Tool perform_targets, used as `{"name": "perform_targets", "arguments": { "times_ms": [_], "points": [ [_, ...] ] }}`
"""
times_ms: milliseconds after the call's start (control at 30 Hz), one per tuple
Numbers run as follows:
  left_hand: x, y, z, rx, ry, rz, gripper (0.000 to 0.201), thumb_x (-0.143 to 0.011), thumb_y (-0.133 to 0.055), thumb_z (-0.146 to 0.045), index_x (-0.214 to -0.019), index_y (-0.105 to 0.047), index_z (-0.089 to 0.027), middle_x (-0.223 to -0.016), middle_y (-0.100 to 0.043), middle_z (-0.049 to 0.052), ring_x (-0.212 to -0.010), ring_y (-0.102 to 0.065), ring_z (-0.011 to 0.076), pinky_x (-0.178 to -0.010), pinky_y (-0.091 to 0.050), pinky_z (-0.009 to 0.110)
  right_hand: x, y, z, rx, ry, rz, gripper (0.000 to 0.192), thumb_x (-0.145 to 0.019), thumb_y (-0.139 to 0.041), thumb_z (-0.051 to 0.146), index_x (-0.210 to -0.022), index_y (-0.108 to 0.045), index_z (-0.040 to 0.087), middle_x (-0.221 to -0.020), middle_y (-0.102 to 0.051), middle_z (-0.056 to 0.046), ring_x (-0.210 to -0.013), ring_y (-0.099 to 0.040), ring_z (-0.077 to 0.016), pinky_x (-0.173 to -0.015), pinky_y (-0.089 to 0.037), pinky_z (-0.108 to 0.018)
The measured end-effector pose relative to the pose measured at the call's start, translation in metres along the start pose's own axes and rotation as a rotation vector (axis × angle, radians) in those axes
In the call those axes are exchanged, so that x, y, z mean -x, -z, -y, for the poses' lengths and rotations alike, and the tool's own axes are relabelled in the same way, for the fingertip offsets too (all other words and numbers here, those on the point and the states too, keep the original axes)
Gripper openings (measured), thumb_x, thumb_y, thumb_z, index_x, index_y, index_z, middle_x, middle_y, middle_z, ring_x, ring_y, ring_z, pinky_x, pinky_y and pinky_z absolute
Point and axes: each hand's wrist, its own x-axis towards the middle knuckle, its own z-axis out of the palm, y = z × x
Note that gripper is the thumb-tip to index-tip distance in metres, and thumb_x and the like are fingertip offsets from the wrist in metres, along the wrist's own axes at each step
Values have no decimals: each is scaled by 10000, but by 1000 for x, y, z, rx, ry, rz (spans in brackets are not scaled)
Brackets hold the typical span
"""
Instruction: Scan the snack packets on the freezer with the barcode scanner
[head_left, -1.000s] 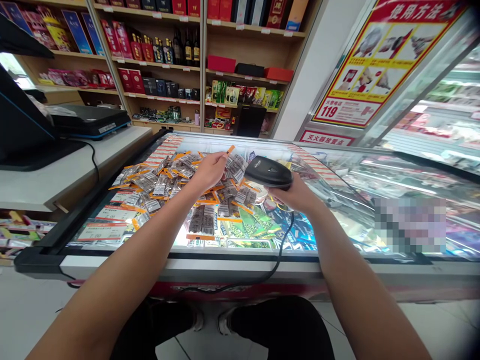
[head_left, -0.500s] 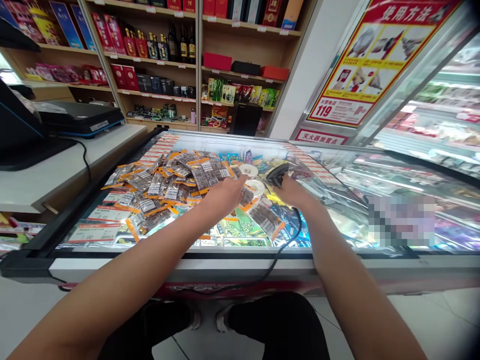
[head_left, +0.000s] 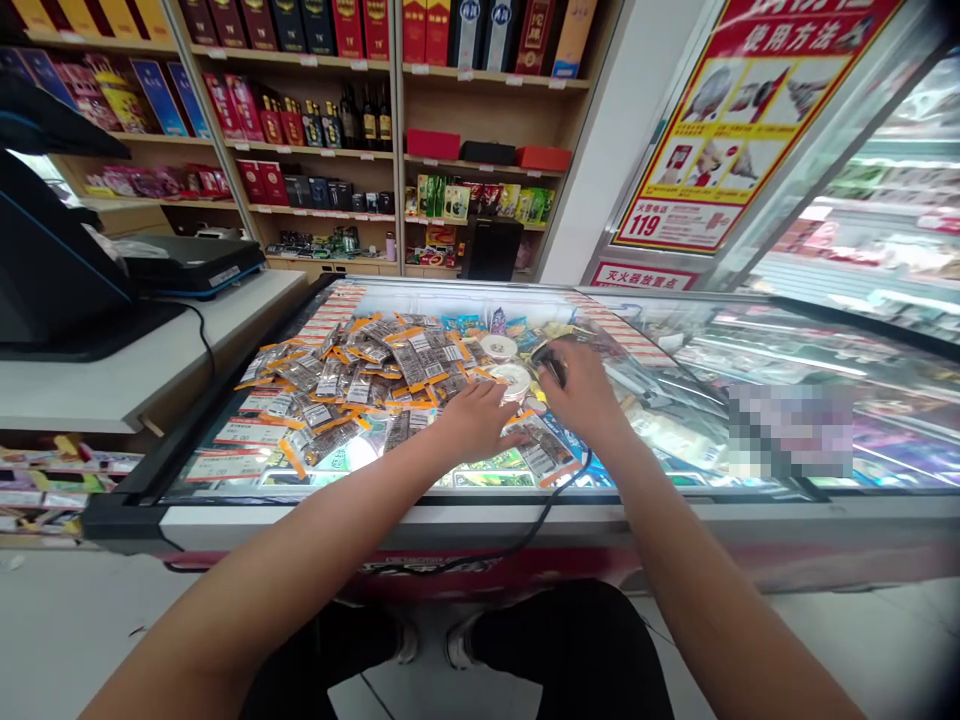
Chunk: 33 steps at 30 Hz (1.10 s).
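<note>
My left hand (head_left: 480,420) lies flat and released on the snack packets (head_left: 360,375) atop the freezer lid (head_left: 675,420), my right hand (head_left: 581,390) grasping the black scanner (head_left: 550,362).

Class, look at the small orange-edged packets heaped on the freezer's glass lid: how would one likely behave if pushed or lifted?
The packets look thin and flat, so probably light and floppy. On the smooth glass lid one would likely slide rather than roll. The left hand rests on them; the loose heap may shift when pushed.
</note>
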Motion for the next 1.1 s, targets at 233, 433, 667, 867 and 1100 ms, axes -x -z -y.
{"name": "perform_targets", "arguments": {
  "times_ms": [233,433,667,867,1100],
  "points": [
    [20,1,17,-13,2,-83,486,-1048,-493,-461,-1340,-655,-107,-1519,-575,226,-1459,-510,358,-1220,-387,517,102,4,44,17,215,246,508,-1022,-477,434,-1388,-618,112,-1422,-609,-229,-1391,-527,-389,-1153,-446,-544],
    [39,10,39,307,-93,-307,362,-1010,-526,-236,-1344,-628,-143,-1477,-608,216,-1446,-528,318,-1181,-451,519,82,-24,42,-52,245,302,577,-1047,-431,453,-1470,-575,88,-1585,-489,-252,-1516,-407,-409,-1229,-341,-608],
    [90,89,40,917,273,-680,976,-924,-715,-323,-1704,-131,-259,-812,-751,17,-646,-686,171,-608,-569,287,51,32,88,-565,174,-92,782,-997,-502,322,-1711,-182,298,-1186,-672,-112,-854,-656,-241,-775,-602,-457],
    [121,156,-4,1079,211,-904,1218,-844,-791,-214,-1699,65,-358,-792,-724,-51,-472,-564,87,-452,-473,190,51,102,140,-893,305,-191,981,-934,-597,294,-1690,-3,490,-1485,-564,-57,-731,-556,-179,-549,-528,-327],
    [128,104,-1,1209,287,-720,1161,-837,-818,-302,-1694,-36,-349,-738,-683,-47,-442,-549,93,-435,-456,214,56,66,138,-1051,122,85,855,-928,-548,305,-1688,-178,435,-1016,-685,-3,-587,-448,-149,-545,-478,-306]
  ]
}}
